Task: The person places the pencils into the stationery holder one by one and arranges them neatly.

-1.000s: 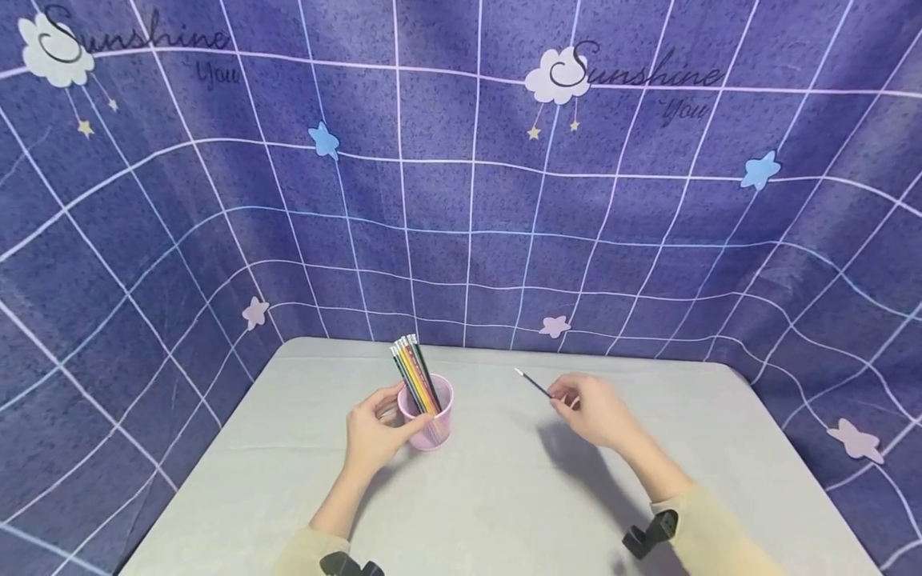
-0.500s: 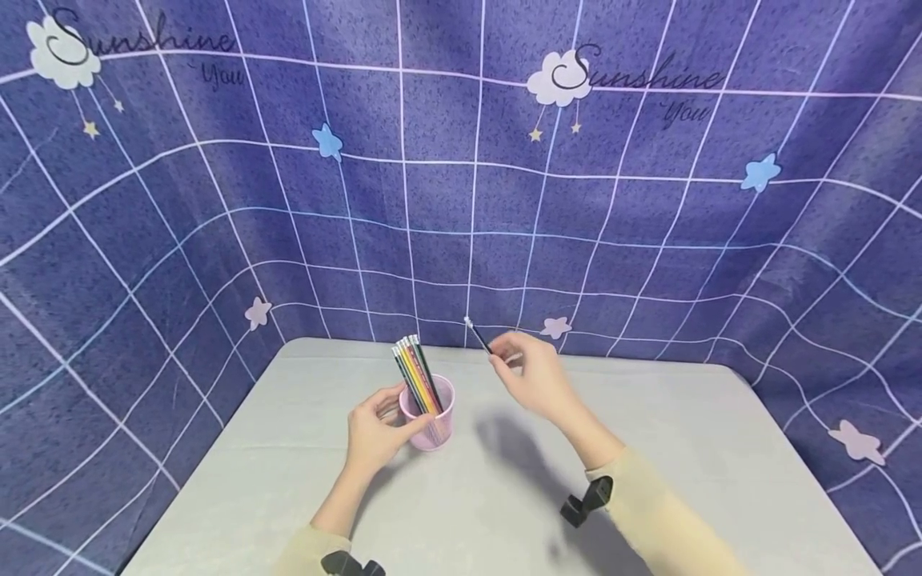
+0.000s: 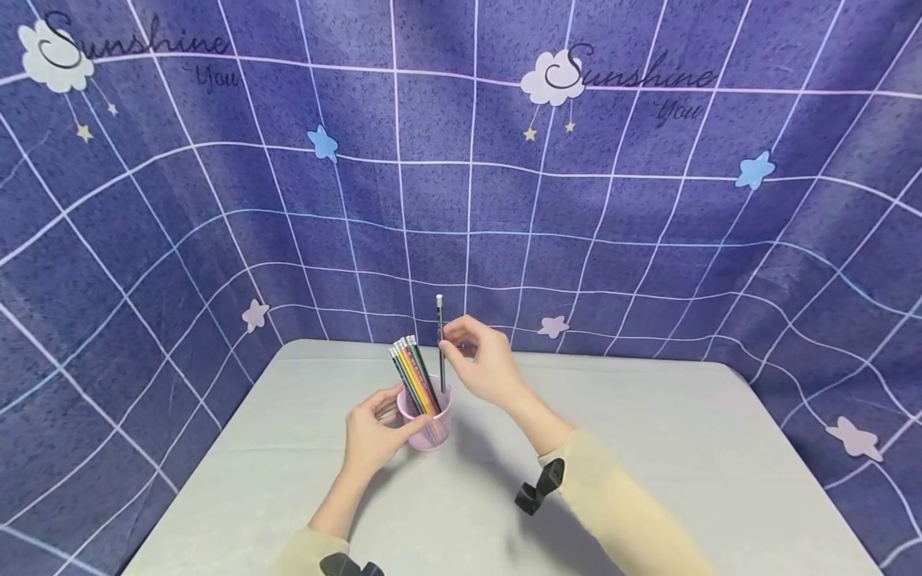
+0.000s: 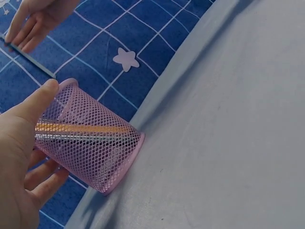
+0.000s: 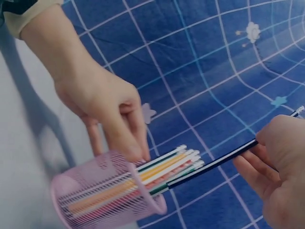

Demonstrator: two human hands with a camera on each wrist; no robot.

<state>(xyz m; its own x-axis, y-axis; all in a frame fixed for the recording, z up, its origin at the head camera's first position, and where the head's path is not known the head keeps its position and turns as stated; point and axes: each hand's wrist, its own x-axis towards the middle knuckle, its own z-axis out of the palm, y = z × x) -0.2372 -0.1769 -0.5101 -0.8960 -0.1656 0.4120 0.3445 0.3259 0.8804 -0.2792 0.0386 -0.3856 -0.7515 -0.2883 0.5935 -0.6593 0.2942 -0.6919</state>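
A pink mesh pen cup [image 3: 442, 428] stands on the table, gripped at its rim by my left hand [image 3: 373, 434], thumb on the near side and fingers behind. Several pencils [image 3: 408, 370] in green, yellow, red and black lean to the left inside it, white eraser ends up. My right hand [image 3: 491, 366] pinches a dark pencil [image 3: 440, 320] between thumb and fingers. It is held nearly upright, eraser end on top, with its lower end at the cup's mouth. In the right wrist view this pencil [image 5: 214, 164] reaches the rim beside the others; its tip is hidden there.
A pale grey cloth covers the table [image 3: 648, 448]. Behind it and along both sides hangs a blue-purple curtain [image 3: 619, 240] with a grid, stars and clouds. Each sleeve carries a black wrist camera [image 3: 540, 486].
My right hand has moved left and up to the cup, and the dark pencil has swung from slanting to nearly upright. The left hand and cup have stayed put.
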